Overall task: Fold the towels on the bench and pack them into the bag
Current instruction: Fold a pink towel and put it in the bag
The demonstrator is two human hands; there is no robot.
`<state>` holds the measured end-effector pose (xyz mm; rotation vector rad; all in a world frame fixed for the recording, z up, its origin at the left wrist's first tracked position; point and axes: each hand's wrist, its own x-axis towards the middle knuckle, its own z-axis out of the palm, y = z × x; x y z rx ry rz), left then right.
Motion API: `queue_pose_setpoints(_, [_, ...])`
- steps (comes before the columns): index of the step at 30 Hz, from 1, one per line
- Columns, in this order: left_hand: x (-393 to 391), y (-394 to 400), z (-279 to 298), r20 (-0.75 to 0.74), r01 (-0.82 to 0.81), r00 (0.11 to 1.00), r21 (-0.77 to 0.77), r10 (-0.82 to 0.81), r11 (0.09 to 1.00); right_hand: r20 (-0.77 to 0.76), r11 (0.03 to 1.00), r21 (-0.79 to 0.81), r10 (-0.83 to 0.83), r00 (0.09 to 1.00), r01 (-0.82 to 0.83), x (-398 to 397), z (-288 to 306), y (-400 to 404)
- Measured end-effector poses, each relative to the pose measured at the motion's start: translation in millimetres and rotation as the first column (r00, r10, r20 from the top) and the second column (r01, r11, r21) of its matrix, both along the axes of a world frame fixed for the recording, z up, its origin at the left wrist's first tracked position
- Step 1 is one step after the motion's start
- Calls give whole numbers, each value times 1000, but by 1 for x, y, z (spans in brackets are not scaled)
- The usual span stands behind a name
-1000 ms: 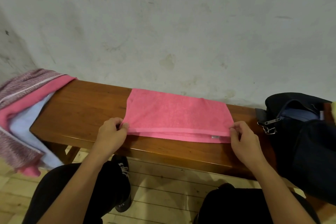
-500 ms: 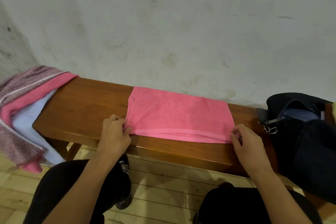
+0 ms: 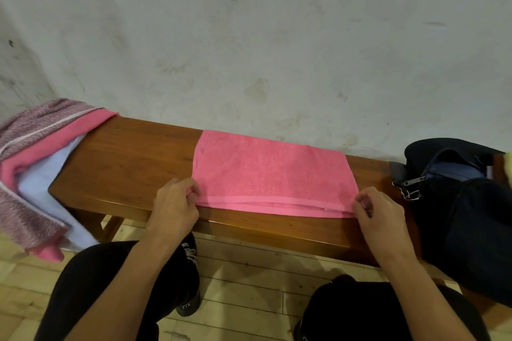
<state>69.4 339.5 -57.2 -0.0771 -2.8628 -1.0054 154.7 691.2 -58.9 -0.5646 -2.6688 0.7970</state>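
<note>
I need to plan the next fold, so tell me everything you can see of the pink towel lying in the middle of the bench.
The pink towel looks like terry cloth, folded into a flat layered rectangle with a hemmed band along its near edge. It lies lengthwise on the wooden bench, near the front edge. The left hand pinches its near left corner and the right hand its near right corner. A tiny white tag shows near the right corner.
</note>
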Motion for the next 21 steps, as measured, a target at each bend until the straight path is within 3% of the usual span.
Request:
queue_pose_setpoints(8, [-6, -12, 5, 116, 129, 984, 39, -133, 991, 16, 998, 53, 40, 999, -41, 2, -3, 5])
queue_pose_setpoints(17, [-9, -23, 6, 0, 339, 940, -132, -342, 932, 115, 990, 117, 59, 992, -73, 7, -1, 14])
queue_pose_setpoints(21, [-12, -28, 5, 23, 389, 921, -45, -389, 920, 163, 982, 134, 110, 980, -133, 9, -1, 20])
